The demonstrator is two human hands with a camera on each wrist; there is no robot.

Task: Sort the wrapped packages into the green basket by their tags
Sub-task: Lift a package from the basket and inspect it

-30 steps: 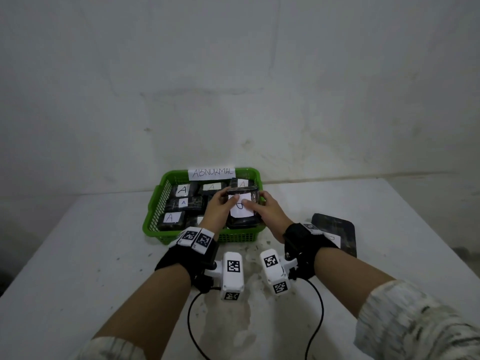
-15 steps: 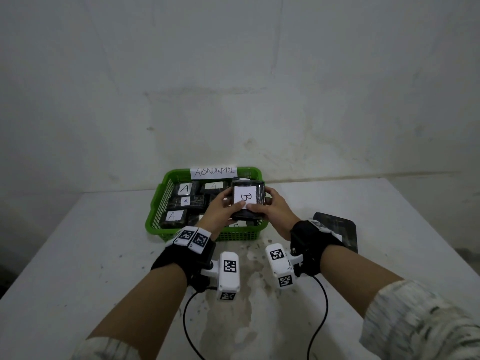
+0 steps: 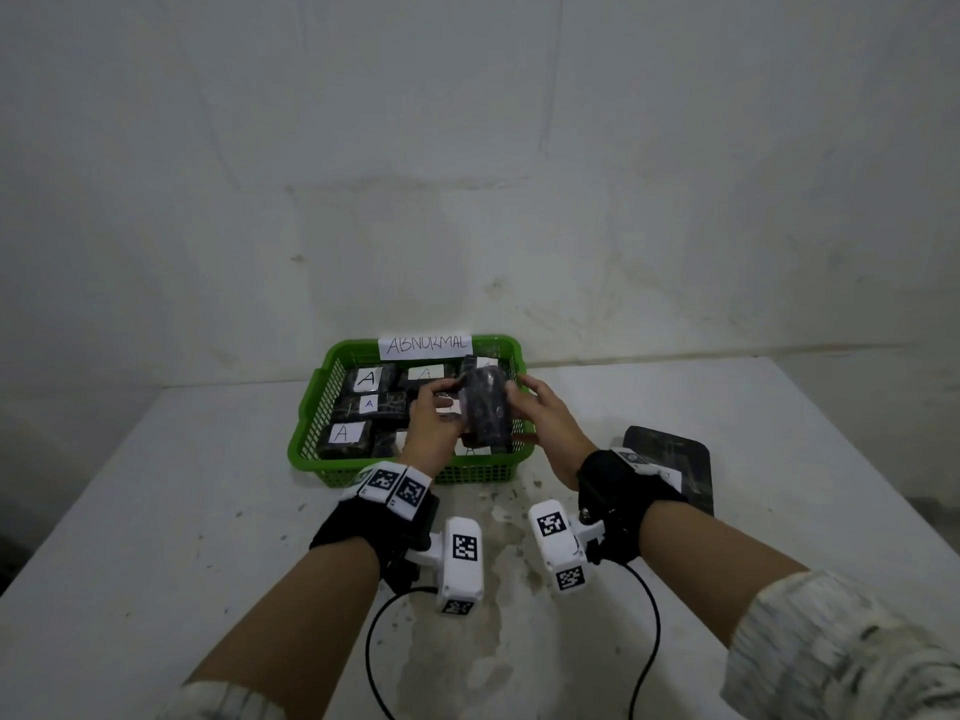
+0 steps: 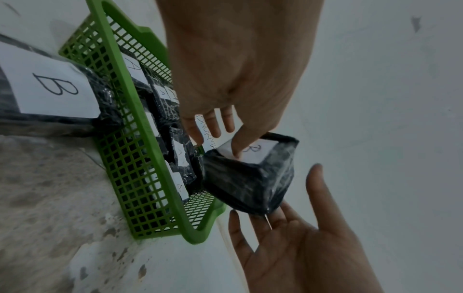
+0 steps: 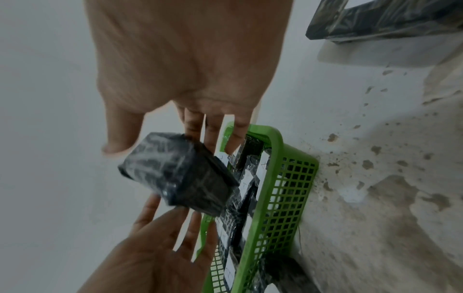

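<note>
**Item:** B-tagged wrapped package (image 3: 485, 407), dark film, white paper tag.
**Location:** held in the air between the two grips, above the near right part of the green basket (image 3: 311, 413) and clear of its contents.
**Attitude:** on edge. Its long axis runs away from the person. The dark back faces the head camera, and the left wrist view shows the tag face turned toward the left grip.

**Left hand** (image 3: 431, 423): grip pinching the package. Its thumb presses on the tag, and its fingers (image 5: 150, 206) meet the package's lower edge. The wrist is level over the basket's near wall.
**Right hand** (image 3: 550, 428): grip not closed, fingers straight and spread. The fingertips steady the package's far side, and the palm faces the left grip. Both hands are equally near, but the left one carries the load.

**Basket contents:** A-tagged packages (image 3: 366, 379) lying flat, below and beyond the left grip. An "ABNORMAL" label (image 3: 425, 346) sits on the far wall.
**Also listed:** second B-tagged package (image 3: 670, 459), flat on the worktop (image 3: 156, 511), outside the basket and just right of the right wrist.

**Assessment:** the tag is being checked. The basket holds only visible A tags, and a B lies to the right. The coming move probably depends on whether this package goes straight down or rightward past the right grip.
</note>
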